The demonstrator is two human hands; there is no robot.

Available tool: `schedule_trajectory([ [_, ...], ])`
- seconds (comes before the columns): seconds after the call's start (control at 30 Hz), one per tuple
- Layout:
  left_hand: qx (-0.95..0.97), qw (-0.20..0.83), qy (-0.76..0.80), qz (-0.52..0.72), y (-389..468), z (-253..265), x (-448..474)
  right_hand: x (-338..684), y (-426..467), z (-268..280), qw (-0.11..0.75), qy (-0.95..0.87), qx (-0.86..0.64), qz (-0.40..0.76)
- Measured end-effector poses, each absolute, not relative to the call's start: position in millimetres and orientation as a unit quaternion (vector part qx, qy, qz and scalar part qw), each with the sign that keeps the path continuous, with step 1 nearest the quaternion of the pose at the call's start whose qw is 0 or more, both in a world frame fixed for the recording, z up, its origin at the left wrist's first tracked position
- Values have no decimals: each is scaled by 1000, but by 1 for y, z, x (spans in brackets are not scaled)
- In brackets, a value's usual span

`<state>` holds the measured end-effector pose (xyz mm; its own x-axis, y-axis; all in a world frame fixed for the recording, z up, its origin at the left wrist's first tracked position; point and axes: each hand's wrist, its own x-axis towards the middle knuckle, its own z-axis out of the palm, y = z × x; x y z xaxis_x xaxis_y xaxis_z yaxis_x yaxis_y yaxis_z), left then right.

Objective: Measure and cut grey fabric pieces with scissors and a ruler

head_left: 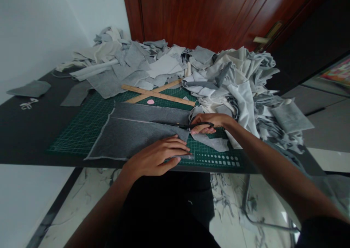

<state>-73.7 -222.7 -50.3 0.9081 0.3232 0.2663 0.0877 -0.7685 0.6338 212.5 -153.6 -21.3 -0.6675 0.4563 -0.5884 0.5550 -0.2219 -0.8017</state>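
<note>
A piece of dark grey fabric (123, 138) lies flat on the green cutting mat (69, 138), with a pale chalk line running along its length. My right hand (203, 124) grips black-handled scissors (186, 126) at the fabric's right end. Their blades point left along the chalk line, and the cloth is parted near the handles. Flat on the fabric's lower right part rests my left hand (161, 155), fingers stretched toward the right. Beyond the fabric sit a pink piece of tailor's chalk (150, 101) and two crossed wooden rulers (161, 94).
Heaped grey and white fabric scraps (164, 64) cover the table's back and right side. At the left lie a folded grey cloth (30, 89) and a small white looped item (28, 104). A brown door (191, 15) stands behind; offcuts litter the floor (226, 204).
</note>
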Motion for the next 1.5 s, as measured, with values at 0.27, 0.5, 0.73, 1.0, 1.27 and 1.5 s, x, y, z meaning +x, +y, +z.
schedule_trajectory([
  [0.27, 920, 329, 107, 184, -222, -50, -74, 211, -158, -21, 34, 653, 413, -635],
  [0.5, 918, 329, 104, 194, -222, -51, -74, 210, -157, -23, 52, 658, 413, -628],
  [0.73, 921, 323, 110, 186, -223, -50, -73, 209, -160, -24, 39, 645, 425, -634],
  [1.0, 922, 324, 113, 181, -223, -50, -73, 211, -162, -26, 16, 654, 421, -628],
  [1.27, 910, 350, 99, 200, -224, -49, -77, 220, -146, -24, 65, 619, 355, -698],
  [1.5, 889, 370, 95, 253, -227, -54, -83, 229, -143, -18, 99, 545, 349, -756],
])
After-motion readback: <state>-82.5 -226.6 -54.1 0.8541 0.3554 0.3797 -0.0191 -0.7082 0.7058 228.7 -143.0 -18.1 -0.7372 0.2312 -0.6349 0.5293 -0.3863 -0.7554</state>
